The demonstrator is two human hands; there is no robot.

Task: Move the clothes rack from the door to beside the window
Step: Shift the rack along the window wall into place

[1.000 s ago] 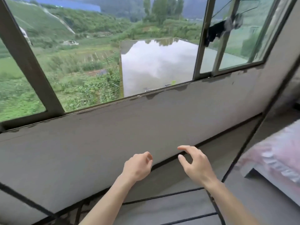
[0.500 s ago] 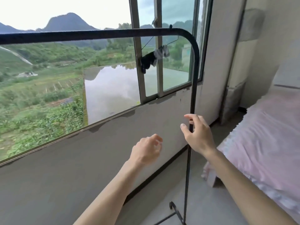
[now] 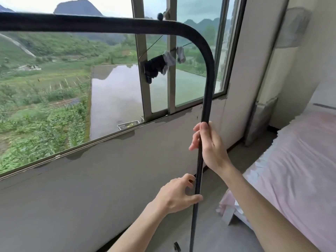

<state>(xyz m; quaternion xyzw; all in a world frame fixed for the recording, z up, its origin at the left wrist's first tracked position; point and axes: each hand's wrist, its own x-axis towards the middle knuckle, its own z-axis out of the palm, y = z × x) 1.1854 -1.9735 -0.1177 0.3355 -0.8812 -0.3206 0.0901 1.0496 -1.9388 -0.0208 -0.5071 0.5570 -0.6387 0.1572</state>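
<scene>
The clothes rack (image 3: 207, 79) is a black metal tube frame standing right in front of the window (image 3: 109, 84). Its top bar runs across the upper left and curves down into an upright post. My right hand (image 3: 209, 148) is wrapped around that post at mid height. Lower on the same post, my left hand (image 3: 179, 195) grips it with thumb and fingers. No clothes hang on the rack. Its foot is mostly out of view at the bottom edge.
A grey wall (image 3: 91, 188) runs below the window sill. A bed with a pink sheet (image 3: 294, 170) stands close on the right, leaving a narrow strip of floor (image 3: 218, 233). Socks (image 3: 163, 64) hang outside the window. A tall pale cabinet (image 3: 272, 79) fills the corner.
The view rose from the lower wall to the rack and window. Both hands were open and apart from the post; now the right, then the left, have closed on it.
</scene>
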